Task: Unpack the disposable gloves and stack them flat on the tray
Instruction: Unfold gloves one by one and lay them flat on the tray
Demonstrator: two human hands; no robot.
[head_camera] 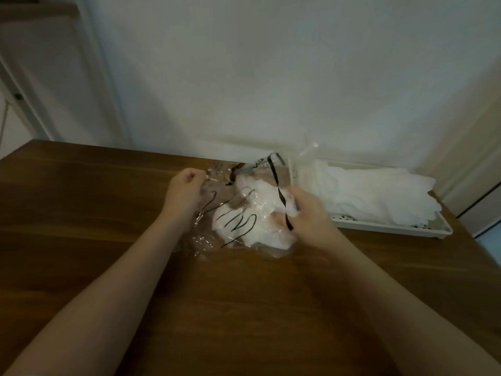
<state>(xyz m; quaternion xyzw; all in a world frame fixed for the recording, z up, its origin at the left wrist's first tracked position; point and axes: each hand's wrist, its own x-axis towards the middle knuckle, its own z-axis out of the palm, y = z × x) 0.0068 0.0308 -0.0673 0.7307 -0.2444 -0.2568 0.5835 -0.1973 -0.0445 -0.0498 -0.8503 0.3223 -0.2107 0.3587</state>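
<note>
Your left hand (184,189) is pinching the top edge of the clear bag (217,196), fingers curled round the film. Right hand (309,213) grips the bag's other side w/ the gloves (260,213) bunched under its fingers; can't tell if you've got glove or only film.

Gloves are between your hands, inside the bag, wadded not flat. Tray (393,229) is just right of your right hand, already carrying a flat white stack (379,191), w/ what looks like another clear pack standing at its near end.

Risks, imo:
- Film is thin and slick, so a hard pull may tear it and dump the wad on the table (108,213).
- Gloves cling together, so they'd come out crumpled and need flattening before stacking.
- Your right hand is close to the tray, so a jerk could knock the stack askew.
</note>
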